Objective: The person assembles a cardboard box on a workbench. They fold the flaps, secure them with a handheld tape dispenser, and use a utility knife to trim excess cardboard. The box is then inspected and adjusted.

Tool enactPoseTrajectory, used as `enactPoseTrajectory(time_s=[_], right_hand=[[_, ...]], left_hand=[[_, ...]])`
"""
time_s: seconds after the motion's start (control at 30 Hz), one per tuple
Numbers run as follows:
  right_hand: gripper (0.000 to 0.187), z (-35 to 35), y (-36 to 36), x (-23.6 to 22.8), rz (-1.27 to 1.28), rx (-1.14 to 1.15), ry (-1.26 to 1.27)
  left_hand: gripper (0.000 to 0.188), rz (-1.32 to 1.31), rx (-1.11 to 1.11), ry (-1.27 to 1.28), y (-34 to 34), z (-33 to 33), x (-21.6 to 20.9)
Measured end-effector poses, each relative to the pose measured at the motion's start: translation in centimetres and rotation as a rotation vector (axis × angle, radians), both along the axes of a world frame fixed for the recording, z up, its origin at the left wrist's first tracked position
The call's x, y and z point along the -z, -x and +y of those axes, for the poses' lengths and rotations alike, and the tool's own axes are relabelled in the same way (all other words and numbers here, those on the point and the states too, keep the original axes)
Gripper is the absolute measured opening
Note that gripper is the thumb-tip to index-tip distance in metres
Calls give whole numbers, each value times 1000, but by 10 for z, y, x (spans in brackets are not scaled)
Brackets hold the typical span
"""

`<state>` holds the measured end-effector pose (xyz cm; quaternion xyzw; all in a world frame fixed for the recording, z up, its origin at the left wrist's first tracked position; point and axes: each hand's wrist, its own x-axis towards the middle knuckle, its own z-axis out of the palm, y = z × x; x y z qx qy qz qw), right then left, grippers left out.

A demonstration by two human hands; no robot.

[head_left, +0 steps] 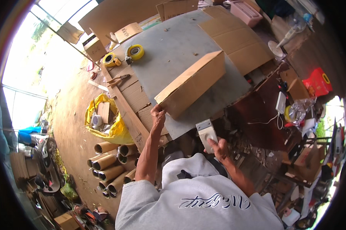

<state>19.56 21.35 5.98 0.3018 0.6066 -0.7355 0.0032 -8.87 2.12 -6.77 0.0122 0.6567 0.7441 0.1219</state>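
A closed brown cardboard box (194,86) stands tilted across the grey tabletop (169,42), its long narrow side facing up. My left hand (158,111) grips its near left corner with closed fingers. In front of the table's near edge, my right hand (219,148) is wrapped round a boxy cream-white hand tool (206,132) with a metal strip across its far end. That tool is apart from the box. Its exact kind does not show.
Two yellow tape rolls (135,52) and pliers (119,79) lie at the table's left. Flat cardboard (234,38) covers the far right. A yellow bag (117,130) and several cardboard tubes (104,161) are on the floor at left. A white power strip (281,101) is at right.
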Motion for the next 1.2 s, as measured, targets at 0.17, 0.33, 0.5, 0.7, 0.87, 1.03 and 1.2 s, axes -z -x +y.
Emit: enactPoseTrajectory(time_s=[0.17, 0.33, 0.5, 0.7, 0.87, 1.03, 1.2], right_hand=[[39, 5, 18, -10, 144, -171, 79], [41, 4, 44, -23, 197, -302, 49], [40, 3, 63, -19, 117, -412, -9], [44, 3, 94, -12, -11, -483, -8], [45, -14, 150, -26, -62, -484, 51], [46, -20, 172, -17, -104, -436, 151], [47, -26, 159, 7, -135, -394, 163]], left_hand=[[13, 160, -246, 350, -9, -17, 1], [34, -94, 75, 60, -61, 11, -78], [39, -712, 418, -294, -81, 20, -126], [27, -572, 422, 0, -44, 2, -120], [24, -177, 448, 311, 13, -12, -114], [16, 10, 401, 412, 69, -12, -117], [15, 218, 368, 630, 105, -20, -102]])
